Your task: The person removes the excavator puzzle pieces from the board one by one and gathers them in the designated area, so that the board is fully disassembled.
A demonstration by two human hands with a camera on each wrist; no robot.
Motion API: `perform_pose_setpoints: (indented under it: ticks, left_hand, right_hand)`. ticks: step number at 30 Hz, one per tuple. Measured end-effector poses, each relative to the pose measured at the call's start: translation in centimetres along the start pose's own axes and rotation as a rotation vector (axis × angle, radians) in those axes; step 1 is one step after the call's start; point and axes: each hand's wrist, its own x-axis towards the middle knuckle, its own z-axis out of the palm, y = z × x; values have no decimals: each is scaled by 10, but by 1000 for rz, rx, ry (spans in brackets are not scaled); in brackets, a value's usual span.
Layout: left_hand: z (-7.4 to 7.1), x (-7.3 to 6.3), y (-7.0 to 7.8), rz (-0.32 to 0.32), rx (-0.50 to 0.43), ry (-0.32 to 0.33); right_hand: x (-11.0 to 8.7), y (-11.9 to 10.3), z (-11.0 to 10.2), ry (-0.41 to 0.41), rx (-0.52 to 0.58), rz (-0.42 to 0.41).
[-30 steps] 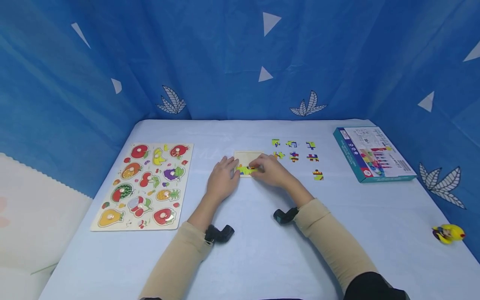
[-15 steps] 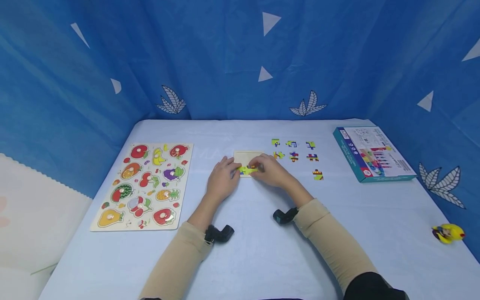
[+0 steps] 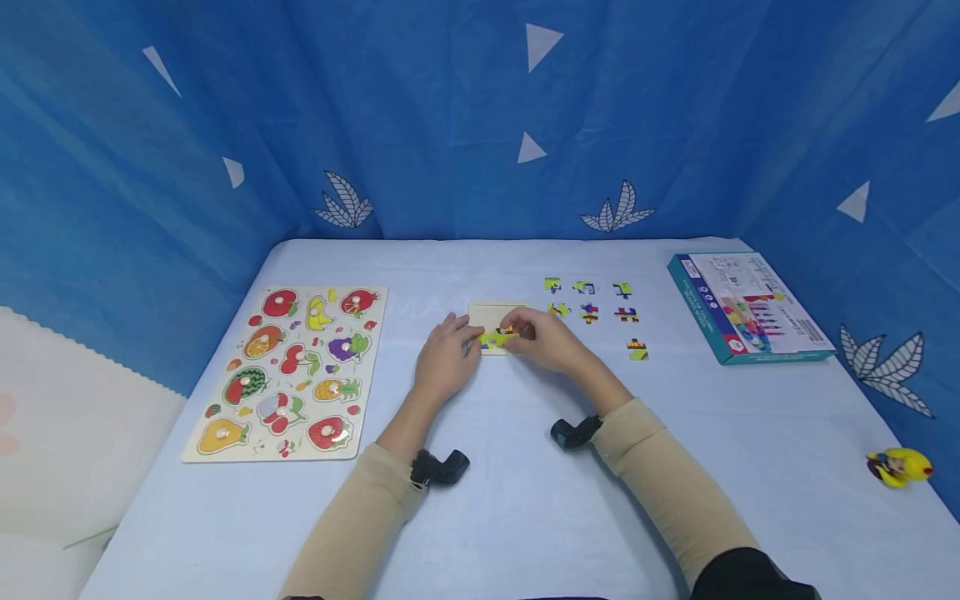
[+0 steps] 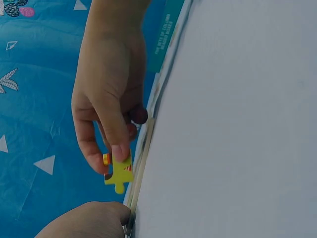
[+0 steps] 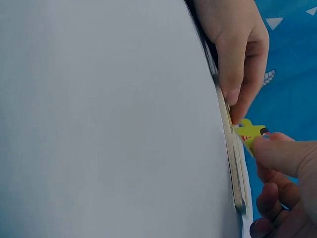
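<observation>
My right hand (image 3: 550,340) pinches a yellow-green jigsaw piece (image 5: 247,131) between thumb and fingers, over the right part of a small light wooden puzzle tray (image 3: 487,312). In the left wrist view this jigsaw piece (image 4: 120,174) is tilted up, its knob pointing down, above the tray's thin edge. My left hand (image 3: 447,358) rests at the tray's left side with fingers extended, the index fingertip reaching over the rim. Yellow-green pieces show along the tray's near side, partly covered by the fingers. The left fingertips come close to the held piece in the right wrist view.
Several loose jigsaw pieces (image 3: 589,313) lie in rows right of the tray. A fruit peg board (image 3: 288,375) covers the left side. At the back right is a teal-edged box (image 3: 757,308); a yellow toy duck (image 3: 900,467) sits near the right edge.
My left index finger has moved inward over the tray's rim. The right hand has lifted slightly with its piece, which now shows more clearly. The loose pieces have stayed put.
</observation>
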Motion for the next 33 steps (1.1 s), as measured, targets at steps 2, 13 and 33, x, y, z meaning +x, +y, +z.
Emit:
perform_pose_setpoints:
  ticks: [2, 13, 33]
  left_hand:
    - [0, 0, 1, -4, -4, 0]
    - [0, -1, 2, 2, -10, 14]
    - [3, 0, 0, 3, -1, 12]
  right_hand:
    - [-2, 2, -5, -2, 27, 12]
    - [-27, 28, -47, -9, -33, 127]
    - [-53, 69, -86, 15, -136, 218]
